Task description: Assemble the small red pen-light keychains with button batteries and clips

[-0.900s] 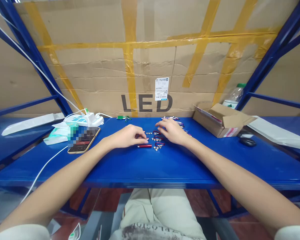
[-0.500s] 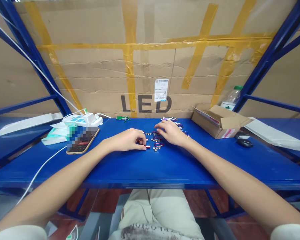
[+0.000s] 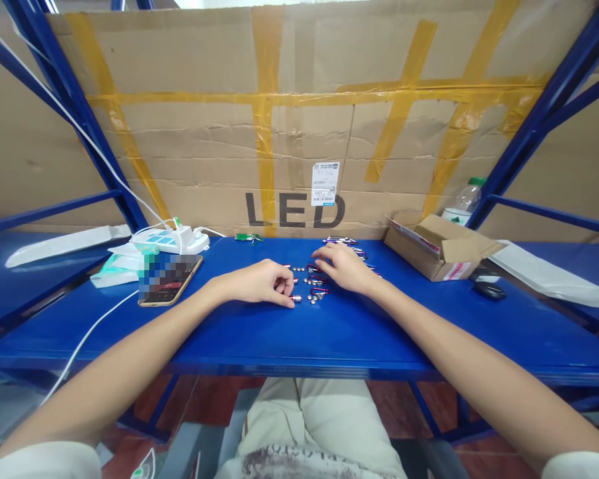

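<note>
My left hand (image 3: 260, 282) is closed, its fingers curled and its thumb and fingertips at a small red metal tube (image 3: 295, 299) with a silvery end. Ends of more red tubes show just beyond those fingers. Flat over the table, my right hand (image 3: 343, 267) is open, fingers stretched to the left above red carabiner clips (image 3: 320, 291); its palm hides part of that row. Between the hands lie several small silver button cells (image 3: 313, 301). Behind my right hand are more metal keychain pieces (image 3: 340, 240), partly covered.
A green keychain piece (image 3: 248, 237) lies at the back of the blue table (image 3: 299, 339). On the left are a phone (image 3: 172, 281), a tissue pack (image 3: 122, 265) and a white power strip (image 3: 177, 237). On the right stand an open carton (image 3: 426, 249), a bottle (image 3: 464, 201) and a black mouse (image 3: 490, 290).
My left hand's thumb has shifted slightly towards me at the nearest red tube, whose silvery end now shows more. My right hand has hardly moved. The view has tilted a little.
</note>
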Demonstrator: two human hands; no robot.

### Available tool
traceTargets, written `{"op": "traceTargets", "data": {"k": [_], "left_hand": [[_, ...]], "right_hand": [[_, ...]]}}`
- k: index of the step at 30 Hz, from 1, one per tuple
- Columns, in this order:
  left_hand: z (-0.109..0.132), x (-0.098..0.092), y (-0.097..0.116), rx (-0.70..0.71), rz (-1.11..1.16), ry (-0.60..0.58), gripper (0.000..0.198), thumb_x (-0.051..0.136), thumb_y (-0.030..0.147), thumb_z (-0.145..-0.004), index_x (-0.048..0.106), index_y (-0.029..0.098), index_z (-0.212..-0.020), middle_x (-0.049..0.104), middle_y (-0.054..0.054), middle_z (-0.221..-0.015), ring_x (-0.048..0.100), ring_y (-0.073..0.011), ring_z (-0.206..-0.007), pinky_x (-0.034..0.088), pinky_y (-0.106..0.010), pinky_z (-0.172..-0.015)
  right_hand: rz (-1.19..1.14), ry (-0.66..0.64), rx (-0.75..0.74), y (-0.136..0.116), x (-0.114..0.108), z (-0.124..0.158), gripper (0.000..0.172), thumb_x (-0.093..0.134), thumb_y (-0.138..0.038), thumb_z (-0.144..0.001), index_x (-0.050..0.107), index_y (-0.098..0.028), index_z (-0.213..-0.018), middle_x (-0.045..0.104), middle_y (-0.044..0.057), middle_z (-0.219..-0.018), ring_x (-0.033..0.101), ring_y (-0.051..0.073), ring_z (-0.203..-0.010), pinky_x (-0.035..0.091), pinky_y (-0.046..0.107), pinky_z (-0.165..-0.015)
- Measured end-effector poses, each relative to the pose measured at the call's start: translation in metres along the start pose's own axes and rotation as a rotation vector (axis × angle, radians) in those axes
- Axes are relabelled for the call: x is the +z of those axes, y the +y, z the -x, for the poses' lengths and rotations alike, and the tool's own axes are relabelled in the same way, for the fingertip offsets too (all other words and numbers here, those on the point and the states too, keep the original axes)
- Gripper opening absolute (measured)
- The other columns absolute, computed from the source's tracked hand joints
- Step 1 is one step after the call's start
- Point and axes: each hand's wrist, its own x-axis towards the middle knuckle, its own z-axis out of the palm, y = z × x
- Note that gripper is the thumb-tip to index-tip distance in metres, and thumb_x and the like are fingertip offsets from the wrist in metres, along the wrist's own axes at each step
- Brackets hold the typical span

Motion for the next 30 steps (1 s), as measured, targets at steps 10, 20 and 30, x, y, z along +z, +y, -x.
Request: {"op": "traceTargets", "data": {"k": [10,20,30], "left_hand": [[0.004,-0.005,0.009,-0.060,0.191,0.006,0.042,0.081,0.059,-0.089,0.075,0.018,-0.091,0.063,0.002,-0.070,0.052,-0.0132,-0.064,0.039,-0.027,-0.063],[0.001,-0.012,-0.029,-0.023,-0.387,0.322,0.029,0.055,0.042,-0.108,0.073,0.020,-0.112,0.074,-0.010,-0.116,0.068,-0.0271,-0.111,0.049,-0.039,-0.100],[-0.002,-0.012,-0.059,-0.090,-0.430,0.274,0.031,0.059,0.041,-0.107,0.073,0.020,-0.125,0.073,-0.011,-0.125,0.069,-0.0283,-0.116,0.051,-0.039,-0.102]], "right_hand": [[0.007,-0.004,0.019,-0.001,-0.002,0.000,0.027,0.054,-0.025,-0.110,0.078,-0.020,-0.121,0.077,0.013,-0.122,0.068,0.030,-0.119,0.049,0.044,-0.107],[-0.001,0.004,0.056,0.004,-0.004,-0.001,0.029,0.054,-0.024,-0.109,0.077,-0.018,-0.125,0.077,0.015,-0.129,0.068,0.033,-0.123,0.048,0.047,-0.110],[-0.100,-0.069,-0.077,0.002,-0.004,0.001,0.053,0.038,-0.001,-0.101,0.078,-0.020,-0.130,0.075,0.014,-0.120,0.065,0.029,-0.113,0.049,0.044,-0.102]]}}
